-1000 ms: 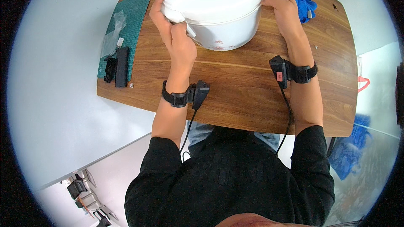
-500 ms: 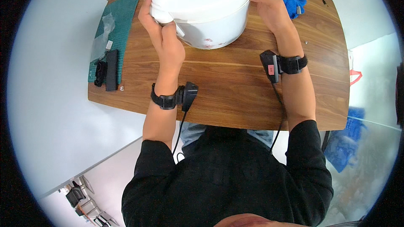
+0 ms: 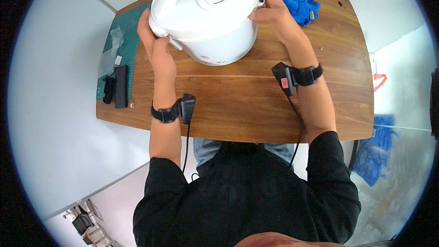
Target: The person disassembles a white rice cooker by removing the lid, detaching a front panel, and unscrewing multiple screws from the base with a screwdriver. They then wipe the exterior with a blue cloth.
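A white rice cooker (image 3: pixel 219 41) with a rounded lid and small pink flowers low on its side is at the far part of the table. My left hand (image 3: pixel 157 50) is closed on its left side, the thumb by the lid's rim near a white tab. On the opposite side my right hand (image 3: pixel 274 11) grips it beside a small side lug, thumb against the body under the lid. Part of the fingers of each hand is hidden behind the cooker. Whether its base rests on the table or is slightly raised, I cannot tell.
Behind my right hand lies a crumpled blue cloth (image 3: pixel 299 5). On the left, a green cutting mat (image 3: pixel 130 32) carries clear plastic wrap (image 3: pixel 107 59) and a dark bar-shaped object (image 3: pixel 120 87). Black straps with cabled boxes circle both wrists. The wooden table (image 3: pixel 228 110) has rounded edges.
The whole view has shifted somewhat. Both hands keep hold of the rice cooker, which now appears further left and a little nearer to me, its lid more fully in view.
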Tool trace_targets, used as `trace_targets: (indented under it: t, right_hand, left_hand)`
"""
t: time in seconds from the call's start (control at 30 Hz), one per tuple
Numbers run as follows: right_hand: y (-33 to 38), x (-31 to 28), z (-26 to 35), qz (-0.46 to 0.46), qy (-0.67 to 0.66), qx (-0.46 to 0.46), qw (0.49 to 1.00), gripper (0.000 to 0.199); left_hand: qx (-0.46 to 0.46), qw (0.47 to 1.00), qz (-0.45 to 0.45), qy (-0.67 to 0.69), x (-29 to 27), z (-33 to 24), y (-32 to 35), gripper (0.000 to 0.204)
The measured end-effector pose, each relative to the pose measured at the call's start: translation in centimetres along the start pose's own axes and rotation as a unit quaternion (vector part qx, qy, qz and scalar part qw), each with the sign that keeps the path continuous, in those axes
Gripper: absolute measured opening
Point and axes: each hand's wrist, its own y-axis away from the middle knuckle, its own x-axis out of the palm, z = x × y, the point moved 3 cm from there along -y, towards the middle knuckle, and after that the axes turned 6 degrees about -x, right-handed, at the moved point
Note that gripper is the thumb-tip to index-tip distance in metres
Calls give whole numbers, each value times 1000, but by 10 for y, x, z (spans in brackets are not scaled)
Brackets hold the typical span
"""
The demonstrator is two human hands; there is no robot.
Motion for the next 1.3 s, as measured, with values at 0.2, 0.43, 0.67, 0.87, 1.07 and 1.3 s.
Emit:
trace_targets:
  t: [0.2,0.43,0.67,0.87,1.07,1.3]
  right_hand:
    - [-3,-4,-21,12,15,-53,998,102]
    - [-3,-5,-17,40,40,-47,997,111]
    - [-7,-1,-30,14,-48,-70,996,111]
    - [-3,-5,-25,-14,11,-44,999,100]
    - [-4,-6,-21,7,31,-54,998,98]
    - [-2,-5,-17,-12,32,-23,999,101]
  left_hand:
    - [-41,998,-12,-54,27,-30,48,92]
    - [-37,999,-11,12,30,-24,43,106]
    - [-18,998,-52,-10,33,-17,40,113]
    - [-21,1000,12,19,19,-13,28,113]
    - [-31,999,15,13,13,-12,23,114]
    - [-16,996,50,73,-1,-3,15,115]
